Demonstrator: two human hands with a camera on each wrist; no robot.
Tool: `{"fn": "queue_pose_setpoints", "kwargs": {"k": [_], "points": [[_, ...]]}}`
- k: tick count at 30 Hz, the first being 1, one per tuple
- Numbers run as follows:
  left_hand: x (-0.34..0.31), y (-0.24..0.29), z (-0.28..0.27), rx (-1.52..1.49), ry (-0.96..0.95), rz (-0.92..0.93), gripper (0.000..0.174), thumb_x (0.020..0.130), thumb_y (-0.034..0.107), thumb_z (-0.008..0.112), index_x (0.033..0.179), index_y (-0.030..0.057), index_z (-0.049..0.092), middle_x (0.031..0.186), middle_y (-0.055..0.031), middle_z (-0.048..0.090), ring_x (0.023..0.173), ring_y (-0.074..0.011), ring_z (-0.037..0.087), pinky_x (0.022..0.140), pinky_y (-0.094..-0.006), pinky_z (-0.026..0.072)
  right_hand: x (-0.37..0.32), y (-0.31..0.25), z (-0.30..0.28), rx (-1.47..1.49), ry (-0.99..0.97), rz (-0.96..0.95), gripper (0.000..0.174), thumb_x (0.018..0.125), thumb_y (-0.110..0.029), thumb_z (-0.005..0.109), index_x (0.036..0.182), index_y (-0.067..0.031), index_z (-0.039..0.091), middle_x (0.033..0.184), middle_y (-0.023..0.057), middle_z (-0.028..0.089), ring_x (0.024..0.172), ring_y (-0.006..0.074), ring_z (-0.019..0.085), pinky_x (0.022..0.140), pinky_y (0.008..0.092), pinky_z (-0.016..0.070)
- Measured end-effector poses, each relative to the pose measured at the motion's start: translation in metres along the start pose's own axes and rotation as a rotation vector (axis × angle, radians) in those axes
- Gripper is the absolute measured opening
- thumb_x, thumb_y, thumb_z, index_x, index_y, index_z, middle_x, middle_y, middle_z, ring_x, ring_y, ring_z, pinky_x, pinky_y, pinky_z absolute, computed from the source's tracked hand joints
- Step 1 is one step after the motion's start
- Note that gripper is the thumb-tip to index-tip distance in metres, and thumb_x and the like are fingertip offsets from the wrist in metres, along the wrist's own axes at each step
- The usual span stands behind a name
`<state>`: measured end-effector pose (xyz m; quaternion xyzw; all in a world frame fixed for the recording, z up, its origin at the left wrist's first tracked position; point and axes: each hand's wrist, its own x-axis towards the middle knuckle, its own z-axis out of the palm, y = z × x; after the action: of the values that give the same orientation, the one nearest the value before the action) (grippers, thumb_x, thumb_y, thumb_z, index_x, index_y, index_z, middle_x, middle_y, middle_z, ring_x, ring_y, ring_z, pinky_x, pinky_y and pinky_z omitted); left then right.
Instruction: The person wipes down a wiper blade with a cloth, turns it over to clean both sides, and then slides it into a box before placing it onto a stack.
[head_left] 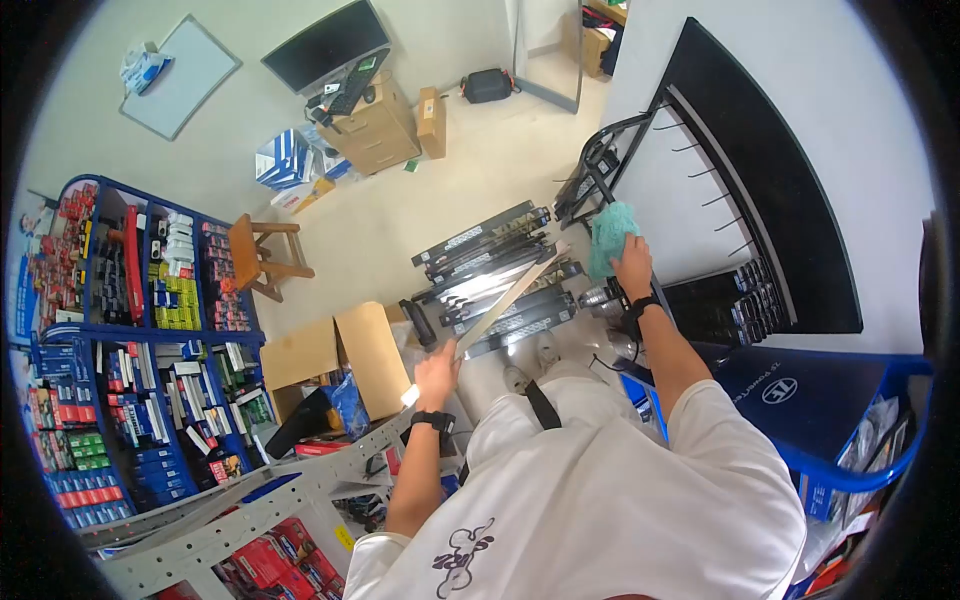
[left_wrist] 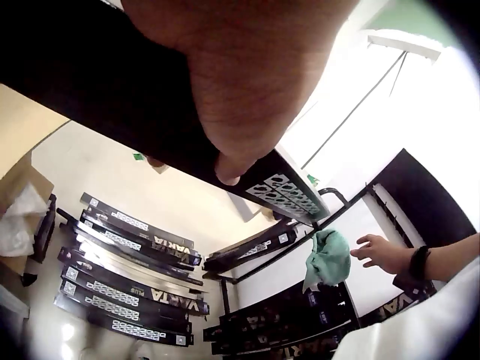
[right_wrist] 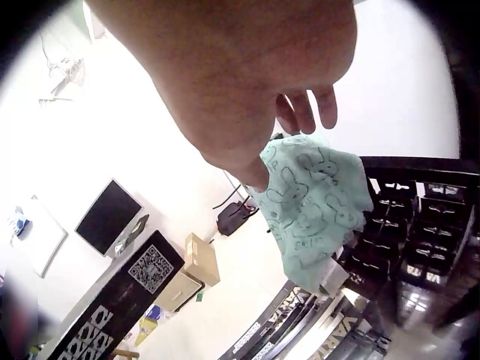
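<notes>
My left hand (head_left: 436, 376) grips a long, narrow black box (left_wrist: 135, 112) near one end. The box looks like a thin pale strip from the head view; its printed side, with white outlined shapes and a QR code (right_wrist: 151, 268), shows in the wrist views. My right hand (head_left: 632, 268) holds a mint-green cloth (head_left: 612, 238) printed with rabbit drawings, the thumb at its upper edge in the right wrist view. The cloth hangs below the fingers, beside the far end of the box. Several similar black VARTA boxes (left_wrist: 135, 292) lie side by side on the floor ahead.
A black rack with hooks (head_left: 705, 175) stands on the right, more black boxes (head_left: 735, 305) at its foot. An open cardboard box (head_left: 370, 360) is at the left, near a wooden stool (head_left: 265, 255) and stocked blue shelves (head_left: 150, 330). A drawer cabinet (head_left: 375, 130) stands farther back.
</notes>
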<state>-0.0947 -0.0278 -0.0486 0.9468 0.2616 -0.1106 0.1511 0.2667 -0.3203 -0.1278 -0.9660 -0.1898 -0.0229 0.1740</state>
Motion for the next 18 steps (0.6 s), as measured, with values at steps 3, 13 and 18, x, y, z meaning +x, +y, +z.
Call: {"fn": "queue_pose_setpoints", "kwargs": {"k": [3, 13, 18], "points": [[0.001, 0.002, -0.008, 0.028, -0.042, -0.028, 0.035, 0.089, 0.025, 0.068, 0.120, 0.0164, 0.055, 0.105, -0.0140, 0.070, 0.088, -0.0405, 0.069, 0.072, -0.0539, 0.0532, 0.016, -0.001, 0.007, 0.044, -0.031, 0.041, 0.078, 0.073, -0.020, 0.086, 0.138, -0.0046, 0.046, 0.128, 0.0188, 0.053, 0.118, 0.0412, 0.054, 0.093, 0.0514, 0.0476], [0.015, 0.007, -0.033, 0.063, -0.011, 0.040, 0.043, 0.085, 0.019, 0.069, 0.126, 0.0163, 0.057, 0.105, -0.0142, 0.071, 0.086, -0.0368, 0.070, 0.071, -0.0494, 0.0550, 0.055, 0.010, 0.030, -0.001, -0.303, 0.094, 0.097, 0.072, -0.027, 0.085, 0.153, -0.0121, 0.034, 0.151, 0.0181, 0.040, 0.137, 0.0412, 0.040, 0.106, 0.0578, 0.0408], [0.025, 0.010, -0.038, 0.108, -0.010, 0.043, 0.047, 0.085, 0.024, 0.070, 0.130, 0.0203, 0.058, 0.102, -0.0143, 0.072, 0.087, -0.0357, 0.070, 0.073, -0.0471, 0.0550, 0.064, 0.021, 0.040, 0.161, -0.286, 0.085, 0.087, 0.073, -0.025, 0.080, 0.149, -0.0095, 0.041, 0.146, 0.0198, 0.048, 0.132, 0.0435, 0.046, 0.110, 0.0525, 0.0397]]}}
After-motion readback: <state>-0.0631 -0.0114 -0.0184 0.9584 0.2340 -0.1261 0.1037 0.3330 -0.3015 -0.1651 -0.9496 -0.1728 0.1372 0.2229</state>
